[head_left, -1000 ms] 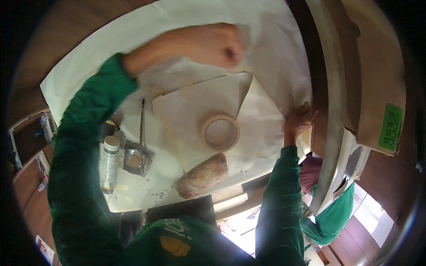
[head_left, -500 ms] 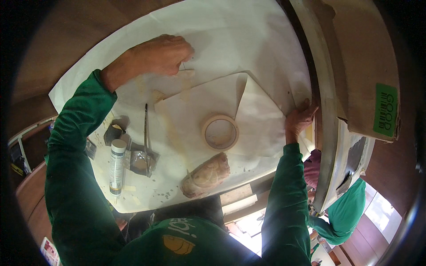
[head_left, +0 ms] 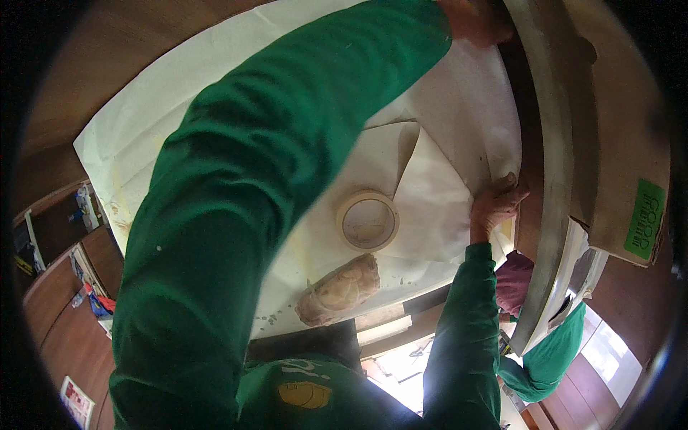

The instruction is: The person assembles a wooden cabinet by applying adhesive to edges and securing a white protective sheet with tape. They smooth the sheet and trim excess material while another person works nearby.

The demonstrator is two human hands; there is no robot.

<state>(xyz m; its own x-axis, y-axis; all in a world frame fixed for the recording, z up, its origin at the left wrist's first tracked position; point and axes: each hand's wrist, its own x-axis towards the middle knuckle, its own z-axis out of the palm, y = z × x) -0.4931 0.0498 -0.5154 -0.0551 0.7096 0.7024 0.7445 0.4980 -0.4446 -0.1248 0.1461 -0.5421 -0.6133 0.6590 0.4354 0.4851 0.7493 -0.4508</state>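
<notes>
My left arm reaches across the white sheet (head_left: 287,294), its green sleeve hiding much of it. My left hand (head_left: 479,23) is at the far right, beside the sheet's border and the dark edge; it is blurred and its fingers cannot be made out. My right hand (head_left: 497,206) is closed at the sheet's right edge, fingers bent and pinching there. Between my arms a roll of masking tape (head_left: 342,221) lies flat on the sheet, near a folded-over flap of paper (head_left: 430,168). Closer to me is a crumpled, tan plastic-wrapped bundle (head_left: 339,288).
A curved pale strip (head_left: 546,158) and a cardboard box (head_left: 623,165) with a green label stand along the right. Behind my right arm another person's green sleeve (head_left: 552,358) shows. Shelves with small items (head_left: 89,208) are at left.
My left hand has swept from the left middle of the sheet to the far right, its arm now covering the tube and brush. My right hand remains at the sheet's right edge.
</notes>
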